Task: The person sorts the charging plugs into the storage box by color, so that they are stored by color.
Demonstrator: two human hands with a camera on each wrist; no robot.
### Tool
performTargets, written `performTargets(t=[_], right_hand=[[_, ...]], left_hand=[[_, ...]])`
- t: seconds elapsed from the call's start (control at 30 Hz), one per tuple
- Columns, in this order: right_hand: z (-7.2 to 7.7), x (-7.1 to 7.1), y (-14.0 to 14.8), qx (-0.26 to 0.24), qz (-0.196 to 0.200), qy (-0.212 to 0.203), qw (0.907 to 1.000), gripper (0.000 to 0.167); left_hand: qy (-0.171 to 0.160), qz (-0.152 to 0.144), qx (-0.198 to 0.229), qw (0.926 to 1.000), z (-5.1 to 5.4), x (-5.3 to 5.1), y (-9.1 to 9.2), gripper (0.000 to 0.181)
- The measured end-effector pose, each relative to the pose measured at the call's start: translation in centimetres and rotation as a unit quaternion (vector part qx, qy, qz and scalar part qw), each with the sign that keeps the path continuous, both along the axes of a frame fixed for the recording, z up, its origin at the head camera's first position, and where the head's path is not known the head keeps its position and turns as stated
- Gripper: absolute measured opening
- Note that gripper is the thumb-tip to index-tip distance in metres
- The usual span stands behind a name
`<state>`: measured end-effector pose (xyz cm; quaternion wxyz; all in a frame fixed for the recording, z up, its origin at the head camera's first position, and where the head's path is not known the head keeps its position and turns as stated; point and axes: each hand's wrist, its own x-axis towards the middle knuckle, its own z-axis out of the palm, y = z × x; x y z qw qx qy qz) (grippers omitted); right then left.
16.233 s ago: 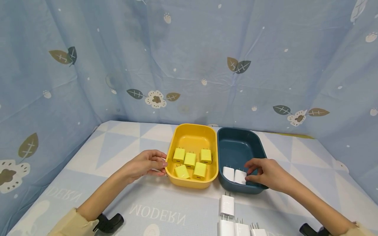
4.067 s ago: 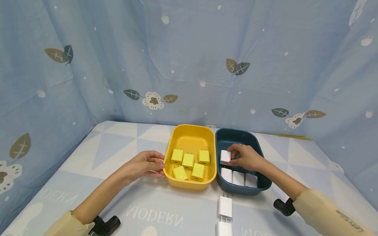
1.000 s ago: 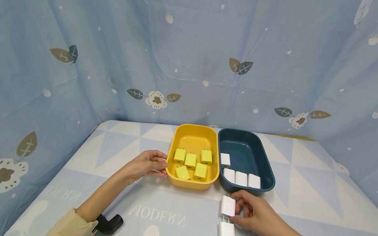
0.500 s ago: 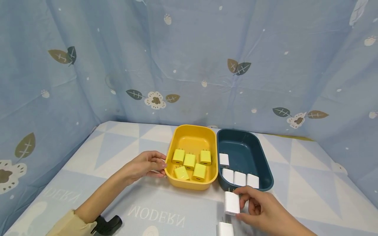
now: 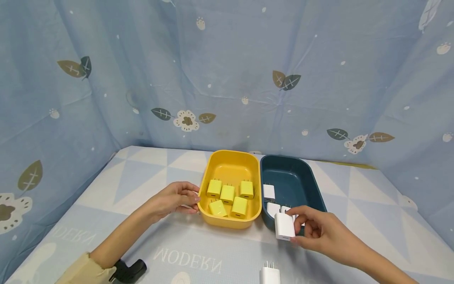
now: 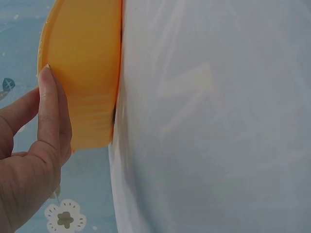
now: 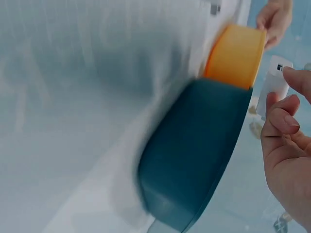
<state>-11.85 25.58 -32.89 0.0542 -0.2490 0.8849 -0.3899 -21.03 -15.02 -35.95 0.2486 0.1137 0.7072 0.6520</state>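
My right hand (image 5: 320,232) pinches a white plug-in charger (image 5: 285,226) between thumb and fingers, over the near rim of the dark blue bin (image 5: 294,173). In the right wrist view, the port end of this charger (image 7: 276,77) shows. Several white chargers (image 5: 269,193) sit inside the blue bin, some partly hidden by the hand. My left hand (image 5: 175,198) touches the left side of the yellow bin (image 5: 230,223); its relaxed fingers lie along the outer wall (image 6: 92,73) in the left wrist view. Several yellow chargers (image 5: 227,193) lie in that bin.
Another white charger (image 5: 270,275) lies on the patterned tablecloth (image 5: 142,173) at the front edge of the view, prongs pointing away. The bins stand side by side. A blue printed curtain (image 5: 227,79) hangs behind the table. Black wrist gear (image 5: 129,272) sits on the left forearm.
Over the last second my right hand has lifted the white charger off the table and carried it to the blue bin's near rim. Earlier, more white chargers entered that bin. The left hand stays put.
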Motion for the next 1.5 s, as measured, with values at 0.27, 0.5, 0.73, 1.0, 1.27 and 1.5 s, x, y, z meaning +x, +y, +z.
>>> performTargets(t=[0.27, 0.5, 0.73, 1.0, 1.27, 1.5], right_hand=[[0.1, -3.0, 1.5, 0.020, -0.021, 0.009, 0.9995, 0.048], [-0.3, -5.8, 2.5, 0.050, -0.010, 0.044, 0.9977, 0.046], [-0.9, -8.4, 3.0, 0.074, -0.018, 0.037, 0.9964, 0.046], [-1.3, -10.8, 2.4, 0.112, -0.032, 0.012, 0.9931, 0.048], [-1.2, -11.5, 1.5, 0.125, -0.033, -0.023, 0.9914, 0.049], [-1.3, -11.6, 1.3, 0.125, -0.037, -0.035, 0.9909, 0.050]], left_hand=[[-0.002, 0.001, 0.004, 1.0000, 0.1, -0.1, 0.1, 0.044], [-0.004, 0.005, 0.000, 1.0000, 0.2, -0.1, 0.2, 0.045], [-0.007, 0.007, -0.004, 0.9999, 0.3, -0.1, 0.2, 0.045], [-0.008, 0.008, -0.003, 0.9999, 0.2, -0.1, 0.0, 0.042], [-0.007, 0.006, 0.000, 1.0000, 0.1, 0.0, 0.0, 0.042], [-0.004, 0.003, 0.001, 1.0000, 0.0, -0.1, 0.0, 0.043]])
